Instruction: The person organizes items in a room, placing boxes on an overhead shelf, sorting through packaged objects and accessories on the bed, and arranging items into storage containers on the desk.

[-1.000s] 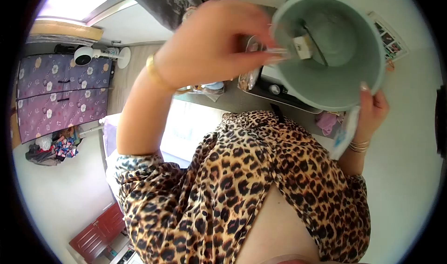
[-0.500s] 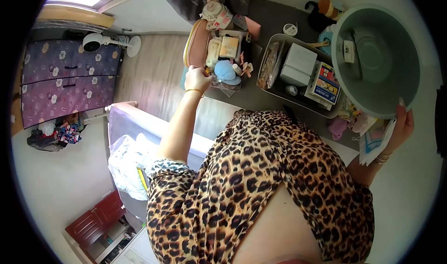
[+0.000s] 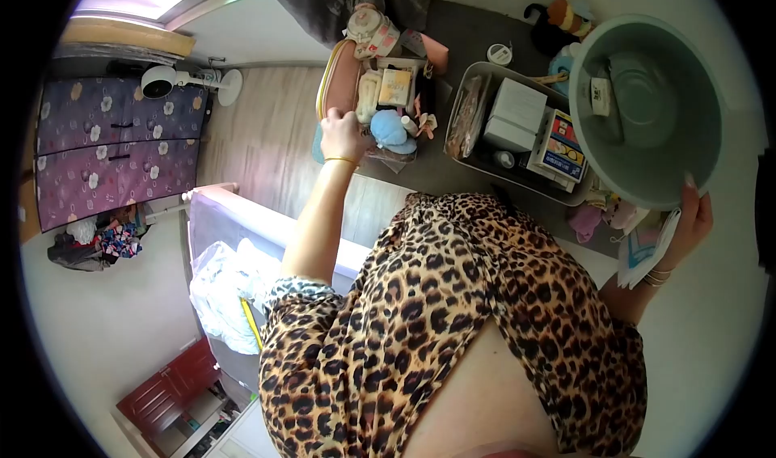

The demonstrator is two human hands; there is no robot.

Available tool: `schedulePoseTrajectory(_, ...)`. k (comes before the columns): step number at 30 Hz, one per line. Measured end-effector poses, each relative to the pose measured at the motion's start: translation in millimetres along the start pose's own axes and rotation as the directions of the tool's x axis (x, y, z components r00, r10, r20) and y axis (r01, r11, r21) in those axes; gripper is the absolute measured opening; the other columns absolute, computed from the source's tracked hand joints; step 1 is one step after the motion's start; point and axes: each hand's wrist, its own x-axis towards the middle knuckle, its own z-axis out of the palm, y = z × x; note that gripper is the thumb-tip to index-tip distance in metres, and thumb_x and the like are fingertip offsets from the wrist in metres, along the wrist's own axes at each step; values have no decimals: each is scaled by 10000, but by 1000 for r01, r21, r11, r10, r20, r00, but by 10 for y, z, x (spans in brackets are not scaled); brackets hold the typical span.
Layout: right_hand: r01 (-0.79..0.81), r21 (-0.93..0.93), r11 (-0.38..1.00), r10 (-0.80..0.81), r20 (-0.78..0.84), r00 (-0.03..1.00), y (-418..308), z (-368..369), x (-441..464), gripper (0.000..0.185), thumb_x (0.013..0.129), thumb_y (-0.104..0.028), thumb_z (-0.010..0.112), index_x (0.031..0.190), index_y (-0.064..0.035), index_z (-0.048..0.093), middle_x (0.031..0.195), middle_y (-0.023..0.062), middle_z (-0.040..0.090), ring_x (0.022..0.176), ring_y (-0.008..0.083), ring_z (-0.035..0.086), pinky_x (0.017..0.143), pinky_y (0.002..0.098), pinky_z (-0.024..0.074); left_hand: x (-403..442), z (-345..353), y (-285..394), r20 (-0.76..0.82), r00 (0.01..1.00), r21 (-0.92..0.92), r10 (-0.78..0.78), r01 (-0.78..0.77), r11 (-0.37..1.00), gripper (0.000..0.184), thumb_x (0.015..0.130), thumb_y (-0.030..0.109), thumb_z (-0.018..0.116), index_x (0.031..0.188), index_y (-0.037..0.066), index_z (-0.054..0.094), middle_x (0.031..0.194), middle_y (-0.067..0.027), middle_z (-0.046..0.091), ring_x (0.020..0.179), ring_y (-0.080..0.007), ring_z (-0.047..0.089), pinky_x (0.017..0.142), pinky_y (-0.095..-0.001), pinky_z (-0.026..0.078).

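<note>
My left hand (image 3: 345, 138) reaches into a bin of small items at upper centre. Its fingers are closed beside a pink zip pouch (image 3: 343, 82) and a blue plush item (image 3: 391, 130); what they grip is hidden. At the right, my right hand (image 3: 693, 223) pinches the lower rim of a grey-green basin (image 3: 647, 163) and also holds a white and blue packet (image 3: 644, 244) against the palm. The basin is tilted with its opening towards me. Inside it lie a small white box (image 3: 600, 97) and a dark thin item.
A grey bin (image 3: 519, 185) with white boxes stands on the dark tabletop (image 3: 461, 33), near a round white-lidded container (image 3: 499, 54). Plush toys (image 3: 570, 17) are behind the basin. To the left are a bed rail (image 3: 267, 215), a white fan (image 3: 158, 81) and a floral cabinet (image 3: 117, 151).
My left hand has gone from in front of the basin to the bin of small items. The basin and my right hand have shifted right in view, uncovering the grey bin.
</note>
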Motion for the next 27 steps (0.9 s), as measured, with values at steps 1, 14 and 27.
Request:
schedulePoseTrajectory(1,7,-9,1000,-7,-35,999,-57,23,-12,155,835,-108,593,746,18,588,619,-45,496,575,25,379,519,193,297,22,-72,-46,50,999,-85,-10,14,996,255,597,109,664,833,78,573,990,-131,483,921,-310,510,711,-389,493)
schedulePoseTrajectory(14,11,93,996,-11,2,1000,68,-31,80,142,830,-89,591,810,50,607,699,-15,558,622,42,431,573,188,344,-100,495,128,-158,938,-115,310,-329,937,541,833,201,459,1340,75,315,1396,-154,311,1304,-354,238,1066,-533,111)
schedulePoseTrajectory(27,142,74,987,-157,256,954,-115,259,118,143,795,-86,637,765,44,584,618,-45,499,565,23,385,493,188,314,121,-1668,1810,-473,642,-403,603,-767,500,301,767,-8,529,1067,-10,558,1050,-152,576,940,-301,566,837,-346,439)
